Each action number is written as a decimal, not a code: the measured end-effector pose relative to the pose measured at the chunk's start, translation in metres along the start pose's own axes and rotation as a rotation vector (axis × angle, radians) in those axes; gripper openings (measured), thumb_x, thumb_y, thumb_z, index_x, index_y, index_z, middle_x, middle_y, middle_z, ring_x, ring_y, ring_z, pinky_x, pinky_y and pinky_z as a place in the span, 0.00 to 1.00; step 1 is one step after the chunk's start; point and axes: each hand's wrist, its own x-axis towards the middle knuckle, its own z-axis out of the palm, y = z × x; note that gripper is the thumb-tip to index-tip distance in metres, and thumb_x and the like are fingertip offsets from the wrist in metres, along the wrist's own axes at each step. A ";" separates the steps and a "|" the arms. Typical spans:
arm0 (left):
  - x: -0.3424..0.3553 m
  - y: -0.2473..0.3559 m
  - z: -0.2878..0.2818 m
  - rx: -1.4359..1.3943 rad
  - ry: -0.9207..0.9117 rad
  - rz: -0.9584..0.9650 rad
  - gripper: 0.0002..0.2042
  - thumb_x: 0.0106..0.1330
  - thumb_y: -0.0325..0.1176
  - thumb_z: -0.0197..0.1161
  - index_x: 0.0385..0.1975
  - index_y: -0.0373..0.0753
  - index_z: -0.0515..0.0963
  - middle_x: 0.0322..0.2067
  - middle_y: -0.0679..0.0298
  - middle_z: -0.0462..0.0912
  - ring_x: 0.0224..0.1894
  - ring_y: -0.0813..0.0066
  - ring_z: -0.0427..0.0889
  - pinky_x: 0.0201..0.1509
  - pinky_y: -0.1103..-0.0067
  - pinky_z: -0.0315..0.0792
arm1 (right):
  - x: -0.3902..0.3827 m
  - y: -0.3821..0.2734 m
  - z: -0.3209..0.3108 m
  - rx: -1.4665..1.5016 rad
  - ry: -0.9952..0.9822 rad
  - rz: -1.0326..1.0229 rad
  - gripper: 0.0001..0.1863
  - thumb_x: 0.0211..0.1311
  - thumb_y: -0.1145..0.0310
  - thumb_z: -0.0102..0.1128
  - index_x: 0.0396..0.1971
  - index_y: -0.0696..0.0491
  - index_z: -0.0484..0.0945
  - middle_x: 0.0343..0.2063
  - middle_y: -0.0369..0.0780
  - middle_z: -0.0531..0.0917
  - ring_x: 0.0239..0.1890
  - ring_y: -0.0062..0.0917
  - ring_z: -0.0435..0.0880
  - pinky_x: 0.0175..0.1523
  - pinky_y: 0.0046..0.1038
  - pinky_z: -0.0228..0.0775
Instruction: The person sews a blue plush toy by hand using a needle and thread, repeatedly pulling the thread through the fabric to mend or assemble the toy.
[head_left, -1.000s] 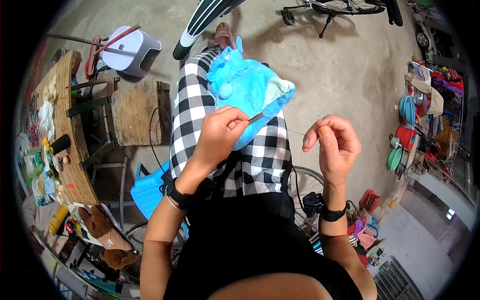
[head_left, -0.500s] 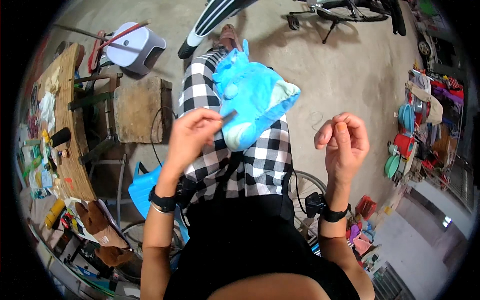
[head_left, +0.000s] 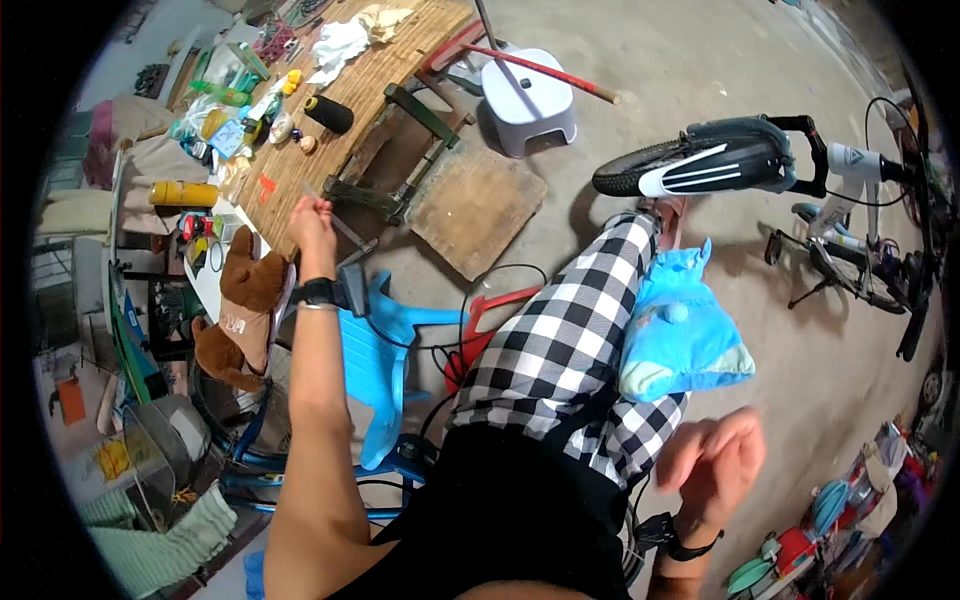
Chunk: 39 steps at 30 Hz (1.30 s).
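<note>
My left hand is stretched out to the table's near edge, its fingers closed on a small, flat, blade-like piece whose exact kind I cannot make out. On my thighs, over black-and-white checked trousers, rests a light blue plush piece with pale green corners and a gathered top end. My right hand is raised just below the plush piece, not touching it. Its fingers are curled together and blurred; whatever they pinch is too small to see.
The wooden table bears a black thread spool, white cloth and small bottles. Nearby are a wooden chair, a white stool, a blue plastic chair, a brown plush toy and a bicycle.
My left hand has moved left from the plush piece to the table edge, carrying the small flat piece. The view has swung left. My right hand stays raised, fingers curled.
</note>
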 end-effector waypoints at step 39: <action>-0.254 -0.021 0.122 0.199 -1.117 -0.160 0.09 0.64 0.25 0.53 0.42 0.32 0.74 0.35 0.62 0.79 0.33 0.81 0.76 0.38 0.84 0.71 | 0.048 0.006 0.005 0.106 -0.070 0.258 0.05 0.67 0.76 0.46 0.37 0.62 0.69 0.18 0.39 0.76 0.18 0.17 0.72 0.23 0.19 0.63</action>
